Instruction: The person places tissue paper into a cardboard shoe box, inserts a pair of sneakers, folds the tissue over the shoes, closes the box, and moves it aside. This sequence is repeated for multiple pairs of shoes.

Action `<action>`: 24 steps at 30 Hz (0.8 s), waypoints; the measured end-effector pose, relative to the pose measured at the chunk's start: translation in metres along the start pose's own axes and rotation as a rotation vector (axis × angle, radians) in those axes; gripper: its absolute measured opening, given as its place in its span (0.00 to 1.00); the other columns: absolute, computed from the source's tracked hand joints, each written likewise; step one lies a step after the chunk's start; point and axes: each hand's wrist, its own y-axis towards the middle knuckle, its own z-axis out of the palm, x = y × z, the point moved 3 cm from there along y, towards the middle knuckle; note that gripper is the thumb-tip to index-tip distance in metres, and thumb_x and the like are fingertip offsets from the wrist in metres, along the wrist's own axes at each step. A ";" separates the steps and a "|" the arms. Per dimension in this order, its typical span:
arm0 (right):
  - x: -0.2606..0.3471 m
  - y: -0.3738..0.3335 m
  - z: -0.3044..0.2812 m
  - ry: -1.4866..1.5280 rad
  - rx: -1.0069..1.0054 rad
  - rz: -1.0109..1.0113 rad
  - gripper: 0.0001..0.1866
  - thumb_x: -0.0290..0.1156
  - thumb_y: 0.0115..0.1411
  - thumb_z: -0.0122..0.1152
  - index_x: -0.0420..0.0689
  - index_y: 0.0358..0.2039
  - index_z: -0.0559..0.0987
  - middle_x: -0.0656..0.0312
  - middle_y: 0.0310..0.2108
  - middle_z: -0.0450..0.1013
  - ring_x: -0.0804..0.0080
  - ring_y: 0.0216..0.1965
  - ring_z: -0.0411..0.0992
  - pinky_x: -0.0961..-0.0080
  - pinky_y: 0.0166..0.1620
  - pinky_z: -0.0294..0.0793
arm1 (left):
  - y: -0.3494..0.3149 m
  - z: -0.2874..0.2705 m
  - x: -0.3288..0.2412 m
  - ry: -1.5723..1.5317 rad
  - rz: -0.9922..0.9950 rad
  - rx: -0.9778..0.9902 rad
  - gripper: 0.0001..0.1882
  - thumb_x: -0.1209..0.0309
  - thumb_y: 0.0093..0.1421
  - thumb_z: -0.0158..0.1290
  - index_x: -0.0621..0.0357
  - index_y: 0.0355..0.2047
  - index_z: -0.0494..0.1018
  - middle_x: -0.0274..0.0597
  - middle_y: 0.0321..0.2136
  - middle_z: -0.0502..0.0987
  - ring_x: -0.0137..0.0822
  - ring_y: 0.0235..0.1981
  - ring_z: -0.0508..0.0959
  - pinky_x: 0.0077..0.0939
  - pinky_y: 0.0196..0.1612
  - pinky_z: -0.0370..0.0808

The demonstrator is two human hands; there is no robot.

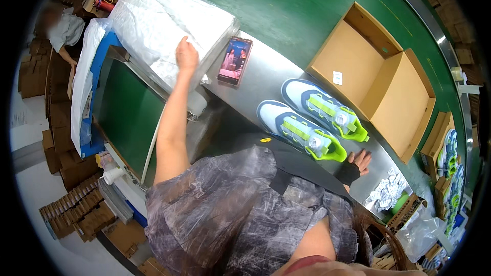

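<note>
My left hand is over a thick stack of thin white sheets, its fingers curled in; whatever they grip is too small to make out. My right hand, in a black fingerless glove, rests with fingers spread on the steel tabletop, beside the shoe heels. Two pale blue sneakers with lime-green heels, a farther sneaker and a nearer sneaker, stand side by side in front of me. Beyond them lies an open brown shoebox with a small white label inside.
A phone with a lit screen lies by the sheets. Crumpled white paper is right of my right hand. More boxed sneakers stand far right. The green conveyor belt runs behind. Another person is at the far left.
</note>
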 end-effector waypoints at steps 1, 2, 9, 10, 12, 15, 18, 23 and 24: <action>0.001 0.000 -0.002 -0.026 0.000 -0.005 0.27 0.45 0.55 0.48 0.49 0.54 0.62 0.54 0.59 0.52 0.62 0.60 0.48 0.59 0.53 0.45 | 0.005 -0.005 0.022 0.222 -0.055 0.120 0.19 0.64 0.53 0.48 0.60 0.42 0.67 0.53 0.37 0.70 0.51 0.40 0.69 0.40 0.45 0.64; 0.002 -0.001 -0.005 -0.036 0.019 0.029 0.27 0.45 0.55 0.48 0.49 0.54 0.62 0.54 0.59 0.52 0.62 0.60 0.48 0.59 0.53 0.45 | 0.010 -0.007 0.017 0.279 -0.053 0.159 0.20 0.61 0.52 0.49 0.58 0.43 0.67 0.52 0.37 0.70 0.51 0.41 0.68 0.39 0.45 0.63; 0.003 0.001 -0.005 -0.061 0.050 0.064 0.27 0.43 0.55 0.48 0.49 0.54 0.61 0.54 0.59 0.52 0.62 0.61 0.47 0.59 0.54 0.45 | 0.028 -0.011 0.034 0.127 0.029 0.257 0.12 0.58 0.54 0.48 0.52 0.29 0.71 0.45 0.27 0.73 0.47 0.34 0.71 0.36 0.37 0.66; 0.001 0.000 -0.004 -0.070 0.058 0.079 0.27 0.43 0.55 0.48 0.50 0.54 0.61 0.54 0.59 0.51 0.62 0.61 0.47 0.59 0.54 0.45 | 0.033 -0.008 0.033 0.072 0.025 0.252 0.11 0.60 0.55 0.48 0.53 0.27 0.70 0.46 0.25 0.73 0.49 0.31 0.72 0.37 0.35 0.66; -0.004 0.001 0.006 -0.087 0.079 0.091 0.27 0.43 0.55 0.48 0.50 0.55 0.60 0.53 0.59 0.51 0.62 0.61 0.47 0.59 0.54 0.45 | 0.043 -0.009 0.044 0.004 0.060 0.211 0.10 0.62 0.56 0.46 0.55 0.26 0.69 0.50 0.23 0.73 0.52 0.28 0.72 0.41 0.31 0.67; -0.007 0.003 0.006 -0.051 0.108 0.064 0.28 0.43 0.54 0.49 0.50 0.55 0.59 0.52 0.59 0.50 0.59 0.61 0.46 0.56 0.54 0.46 | 0.060 -0.026 0.067 0.034 0.136 0.127 0.09 0.63 0.57 0.44 0.56 0.28 0.66 0.55 0.22 0.73 0.57 0.26 0.72 0.46 0.28 0.67; -0.010 0.013 -0.019 0.068 0.138 0.085 0.28 0.43 0.55 0.51 0.45 0.54 0.61 0.48 0.58 0.52 0.55 0.59 0.49 0.57 0.55 0.50 | 0.083 -0.088 0.037 0.146 0.111 -0.063 0.09 0.64 0.59 0.42 0.57 0.30 0.63 0.58 0.22 0.72 0.59 0.26 0.72 0.48 0.27 0.66; 0.013 0.065 -0.117 0.269 -0.406 -0.039 0.23 0.37 0.57 0.51 0.38 0.49 0.64 0.49 0.49 0.62 0.59 0.50 0.60 0.67 0.52 0.58 | 0.092 -0.165 -0.036 -0.187 0.059 -0.054 0.19 0.57 0.59 0.46 0.64 0.38 0.65 0.47 0.26 0.72 0.36 0.30 0.73 0.26 0.35 0.69; 0.039 0.074 -0.145 0.375 -0.453 0.008 0.22 0.32 0.55 0.53 0.39 0.49 0.64 0.51 0.49 0.62 0.60 0.50 0.61 0.69 0.50 0.60 | 0.083 -0.164 -0.071 -0.514 0.124 0.006 0.19 0.58 0.59 0.45 0.65 0.37 0.66 0.42 0.28 0.72 0.32 0.32 0.72 0.23 0.37 0.69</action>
